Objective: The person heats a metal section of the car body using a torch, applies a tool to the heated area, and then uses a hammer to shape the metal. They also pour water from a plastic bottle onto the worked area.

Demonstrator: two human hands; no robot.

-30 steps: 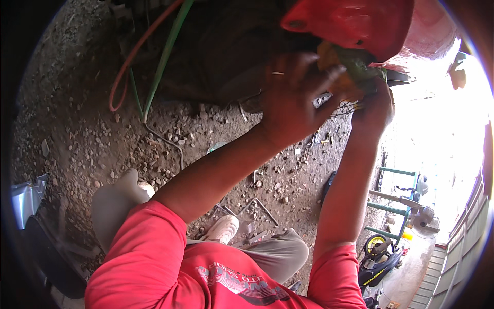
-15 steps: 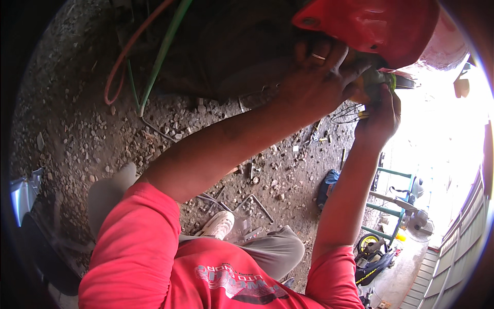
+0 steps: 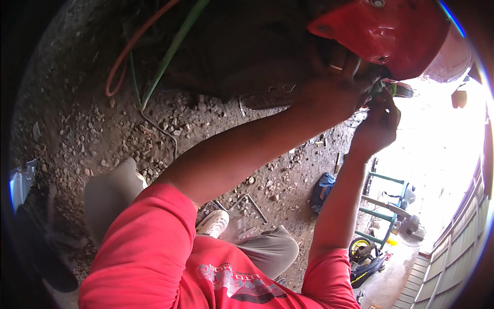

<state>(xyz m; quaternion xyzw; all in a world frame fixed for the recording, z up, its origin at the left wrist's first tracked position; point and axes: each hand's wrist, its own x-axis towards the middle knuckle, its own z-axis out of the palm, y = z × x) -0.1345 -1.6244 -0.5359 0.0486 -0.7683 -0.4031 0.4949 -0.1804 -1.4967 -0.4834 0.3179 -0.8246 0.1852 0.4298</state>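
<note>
My left hand point(image 3: 337, 95) reaches up under a red, shiny panel point(image 3: 381, 33) at the upper right, a ring on one finger, its fingers curled and partly hidden in shadow. My right hand point(image 3: 377, 129) is just below and right of it, fingertips closed near a small green piece point(image 3: 392, 89) with thin dark wires by it. The two hands are close together; exactly what each grips is too dark to make out. The dark underside point(image 3: 231, 51) of what looks like a vehicle lies behind them.
Red hose point(image 3: 123, 54) and green hose point(image 3: 172, 54) hang at upper left. Gravel ground point(image 3: 67, 134), bent metal rods point(image 3: 257, 208) and a blue bag point(image 3: 321, 193) lie below. A green ladder point(image 3: 386, 179), fan point(image 3: 411, 227) and black-yellow bike point(image 3: 360, 270) are at right, beside a corrugated wall point(image 3: 458, 226).
Both my hands have moved right in the picture, and my left hand has gone further under the red panel. The panel appears further right, and the yellowish piece between my fingers is less visible.
</note>
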